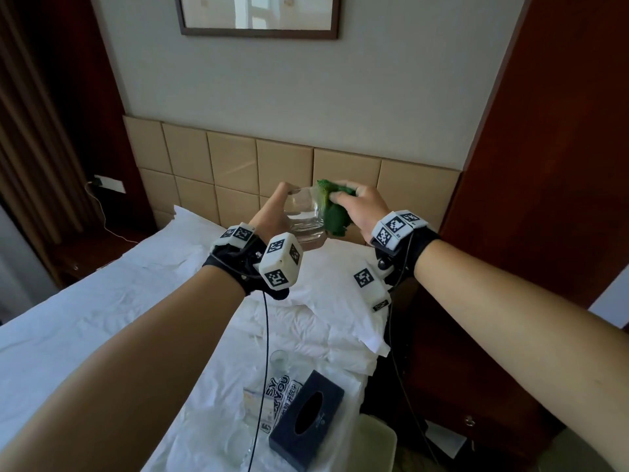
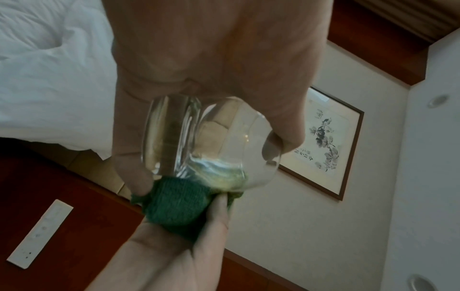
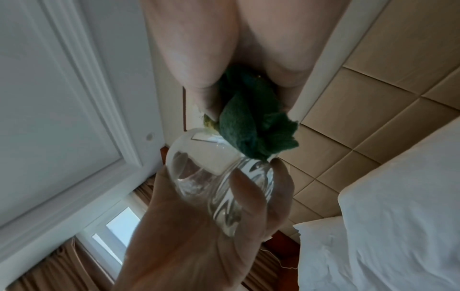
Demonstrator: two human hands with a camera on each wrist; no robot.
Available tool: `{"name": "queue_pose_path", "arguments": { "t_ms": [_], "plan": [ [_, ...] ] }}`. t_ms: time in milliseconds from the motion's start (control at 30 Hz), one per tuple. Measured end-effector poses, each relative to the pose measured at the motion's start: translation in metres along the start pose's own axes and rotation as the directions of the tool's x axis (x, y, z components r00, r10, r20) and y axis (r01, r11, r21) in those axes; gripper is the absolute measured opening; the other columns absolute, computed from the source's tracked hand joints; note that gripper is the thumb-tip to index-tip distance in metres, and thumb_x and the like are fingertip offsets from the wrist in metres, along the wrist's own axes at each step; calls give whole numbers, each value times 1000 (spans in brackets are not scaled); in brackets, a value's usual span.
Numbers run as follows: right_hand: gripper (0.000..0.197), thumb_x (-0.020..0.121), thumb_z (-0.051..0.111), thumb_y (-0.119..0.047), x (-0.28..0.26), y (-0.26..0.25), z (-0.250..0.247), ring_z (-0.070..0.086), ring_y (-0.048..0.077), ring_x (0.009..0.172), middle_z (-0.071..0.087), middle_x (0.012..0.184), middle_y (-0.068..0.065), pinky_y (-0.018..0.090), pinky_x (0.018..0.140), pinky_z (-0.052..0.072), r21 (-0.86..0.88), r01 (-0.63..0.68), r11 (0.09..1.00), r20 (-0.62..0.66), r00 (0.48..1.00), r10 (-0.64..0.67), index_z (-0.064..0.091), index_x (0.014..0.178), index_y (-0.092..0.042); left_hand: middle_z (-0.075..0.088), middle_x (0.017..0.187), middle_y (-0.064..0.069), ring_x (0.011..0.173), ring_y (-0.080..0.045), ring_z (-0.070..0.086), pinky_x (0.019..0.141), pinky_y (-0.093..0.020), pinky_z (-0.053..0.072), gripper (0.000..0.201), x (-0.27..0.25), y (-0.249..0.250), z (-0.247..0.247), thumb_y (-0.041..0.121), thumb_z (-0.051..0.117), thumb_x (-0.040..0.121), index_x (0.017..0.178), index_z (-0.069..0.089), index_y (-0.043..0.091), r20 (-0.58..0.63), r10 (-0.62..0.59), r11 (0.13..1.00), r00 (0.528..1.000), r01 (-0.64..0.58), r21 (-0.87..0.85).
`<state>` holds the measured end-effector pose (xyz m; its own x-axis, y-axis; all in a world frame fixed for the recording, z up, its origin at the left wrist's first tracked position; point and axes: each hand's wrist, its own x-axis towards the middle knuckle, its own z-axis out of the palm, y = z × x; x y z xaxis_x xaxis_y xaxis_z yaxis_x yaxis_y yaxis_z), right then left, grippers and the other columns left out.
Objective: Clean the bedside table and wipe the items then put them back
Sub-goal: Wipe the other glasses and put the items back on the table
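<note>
While both arms are raised over the bed (image 1: 85, 311), head view shows the left hand (image 1: 272, 212) with its grip wrapped round a clear glass (image 1: 304, 216), held in the air in front of the padded headboard (image 1: 238, 165). Right hand (image 1: 360, 209) grips a bunched green cloth (image 1: 335, 212), pressed against the glass's right side and rim. Near the bed's right edge lie a dark tissue box (image 1: 306, 420), a printed card (image 1: 282, 400) and a second glass (image 1: 279, 359); pillows (image 1: 326, 284) sit at the head end.

Left wrist view: fingers (image 2: 129, 137) and thumb curl round the glass (image 2: 211, 141), glass tilted. Cloth (image 2: 176, 206) touches its lower wall, part of it tucked inside the mouth. White remote (image 2: 40, 234) lies on the wooden bedside table (image 2: 87, 226).

Right wrist view: right fingers (image 3: 199, 74) pinch the cloth (image 3: 251, 128); left hand (image 3: 199, 226) cradles the glass (image 3: 219, 187).
</note>
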<state>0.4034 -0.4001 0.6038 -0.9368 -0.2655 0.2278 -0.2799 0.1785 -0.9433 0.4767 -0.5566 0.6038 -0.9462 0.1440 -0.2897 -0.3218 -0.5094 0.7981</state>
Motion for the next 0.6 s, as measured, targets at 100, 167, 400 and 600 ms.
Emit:
{"name": "queue_pose_path", "arguments": {
  "t_ms": [100,167,400,600],
  "plan": [
    [19,93,58,-12,2,-1,0,65,25,94,68,106,9,40,84,58,88,-108,990,44,994,104,67,105,-23,60,108,-16,104,-30,56,103,-43,41,33,0,4,-2,40,63,77,80,68,8,42,-1,995,999,-3,99],
    [18,95,55,-7,3,-1,-1,64,24,89,66,105,11,38,79,58,129,-162,978,76,985,153,66,101,-21,63,105,-17,101,-32,58,99,-42,45,38,0,6,-2,45,61,80,83,68,8,46,-16,987,999,9,159],
    [14,91,58,-11,8,4,0,62,32,98,65,104,15,41,73,58,127,-155,980,54,987,149,66,94,-22,69,98,-15,87,-28,66,90,-39,51,55,8,8,-3,59,63,81,93,70,6,-3,-33,998,999,33,58],
    [20,76,70,-22,10,10,0,63,28,102,69,101,3,48,89,55,56,-46,997,23,999,44,69,94,-32,68,101,-12,87,-24,66,93,-35,49,68,20,6,-5,69,62,77,103,65,6,23,-67,997,997,68,-20]
  ]
}}
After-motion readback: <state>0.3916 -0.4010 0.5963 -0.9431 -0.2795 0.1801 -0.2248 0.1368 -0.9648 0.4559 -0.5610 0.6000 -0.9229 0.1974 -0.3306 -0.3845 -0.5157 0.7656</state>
